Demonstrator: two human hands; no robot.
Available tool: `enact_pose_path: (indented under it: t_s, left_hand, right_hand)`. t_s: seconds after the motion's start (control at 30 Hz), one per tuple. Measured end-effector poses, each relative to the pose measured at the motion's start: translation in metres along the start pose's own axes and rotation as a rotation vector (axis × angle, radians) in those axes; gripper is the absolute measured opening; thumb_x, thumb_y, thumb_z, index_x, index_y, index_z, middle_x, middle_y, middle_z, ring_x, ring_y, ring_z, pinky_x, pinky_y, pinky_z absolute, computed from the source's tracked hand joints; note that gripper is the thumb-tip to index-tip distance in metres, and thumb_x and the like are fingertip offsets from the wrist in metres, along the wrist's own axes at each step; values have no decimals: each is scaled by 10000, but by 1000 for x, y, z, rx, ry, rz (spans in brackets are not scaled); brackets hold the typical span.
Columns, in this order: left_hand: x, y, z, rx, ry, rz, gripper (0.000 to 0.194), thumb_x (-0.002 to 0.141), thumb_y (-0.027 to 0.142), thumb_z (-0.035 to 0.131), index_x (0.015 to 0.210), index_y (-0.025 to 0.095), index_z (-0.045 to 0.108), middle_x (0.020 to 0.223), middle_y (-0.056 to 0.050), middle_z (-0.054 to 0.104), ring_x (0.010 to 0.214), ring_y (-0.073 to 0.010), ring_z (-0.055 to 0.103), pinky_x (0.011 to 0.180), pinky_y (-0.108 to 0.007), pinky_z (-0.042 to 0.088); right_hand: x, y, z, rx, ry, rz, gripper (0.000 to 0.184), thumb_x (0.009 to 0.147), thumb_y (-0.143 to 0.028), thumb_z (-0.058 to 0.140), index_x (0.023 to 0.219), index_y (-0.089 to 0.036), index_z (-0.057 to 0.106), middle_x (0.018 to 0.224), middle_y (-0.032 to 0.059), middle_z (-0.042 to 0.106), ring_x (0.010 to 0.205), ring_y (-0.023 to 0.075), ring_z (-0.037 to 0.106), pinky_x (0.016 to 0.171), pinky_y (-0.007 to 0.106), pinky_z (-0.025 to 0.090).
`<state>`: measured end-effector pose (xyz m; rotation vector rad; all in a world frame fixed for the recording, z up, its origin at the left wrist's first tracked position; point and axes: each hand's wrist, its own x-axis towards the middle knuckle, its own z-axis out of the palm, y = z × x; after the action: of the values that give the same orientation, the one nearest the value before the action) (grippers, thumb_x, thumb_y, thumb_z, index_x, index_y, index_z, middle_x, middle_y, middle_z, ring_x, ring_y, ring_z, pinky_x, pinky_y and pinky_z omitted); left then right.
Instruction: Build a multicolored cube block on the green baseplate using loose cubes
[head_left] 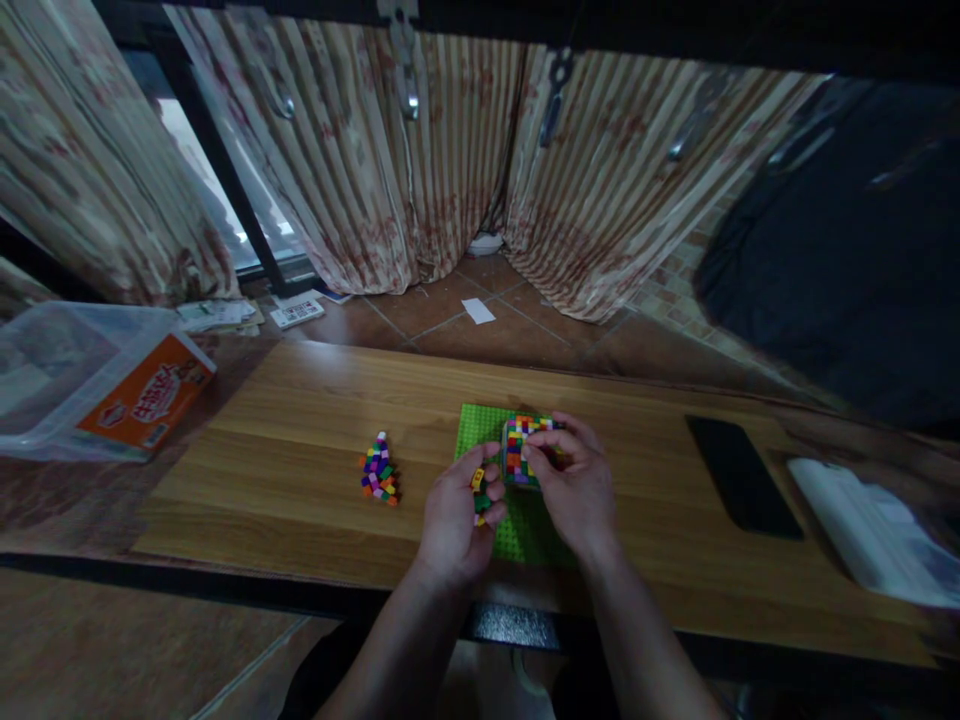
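Note:
A bright green studded baseplate (471, 425) lies on the wooden table in front of me. On it stands a block built of many small coloured toy bricks (517, 460). Several loose toy bricks (480, 500), yellow and green among them, rest in the curled fingers of my left hand (450, 515), just left of the block. My right hand (581, 490) reaches over the block from the right, thumb and forefinger pinched together at its top. Whatever is between those fingertips is too small or hidden to make out. A pile of mixed bricks (380, 475) lies to the left.
A dark phone-like slab (742, 475) and a white plastic packet (870, 525) lie on the table's (300, 420) right side. At far left sits a clear plastic bin (82, 330) with an orange label. Patterned curtains (450, 150) hang beyond the tiled floor.

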<state>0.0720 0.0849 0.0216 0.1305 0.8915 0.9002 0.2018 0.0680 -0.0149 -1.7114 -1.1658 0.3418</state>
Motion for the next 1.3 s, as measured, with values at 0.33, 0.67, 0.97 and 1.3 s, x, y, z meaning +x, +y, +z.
enact_pose_path:
  t_s: [0.33, 0.67, 0.97, 1.3]
  left_hand:
    - [3, -5, -2, 18, -28, 8, 153, 873, 230, 551, 860, 117, 653, 615, 40, 463, 459, -40, 384, 393, -149, 210]
    - [5, -12, -1, 66, 32, 162, 143, 781, 257, 619, 720, 163, 707, 687, 4, 613, 630, -106, 523, 579, -207, 408]
    - [6, -14, 1, 120, 17, 141, 185, 811, 221, 554, 784, 172, 730, 835, -39, 666, 700, -118, 565, 505, -186, 366]
    - [1, -4, 0, 43, -35, 5, 158, 832, 230, 556, 880, 103, 637, 638, 31, 467, 462, -39, 390, 385, -151, 175]
  right_hand:
    - [-11, -22, -13, -52, -11, -256, 108, 852, -327, 650, 909, -279, 729, 1258, 49, 592, 1205, 254, 531, 1031, 493, 407]
    - [-21, -37, -12, -72, -288, -305, 145, 810, -312, 692, 952, -289, 707, 1358, 45, 528, 1307, 283, 436, 1086, 554, 366]
    - [-21, -36, -8, 4, -243, -345, 64, 843, -252, 672, 858, -283, 725, 1264, 33, 606, 1259, 249, 490, 1080, 524, 375]
    - [-8, -23, -20, 418, 114, 60, 143, 835, -329, 699, 949, -261, 752, 814, -5, 721, 677, 138, 659, 651, 301, 542]
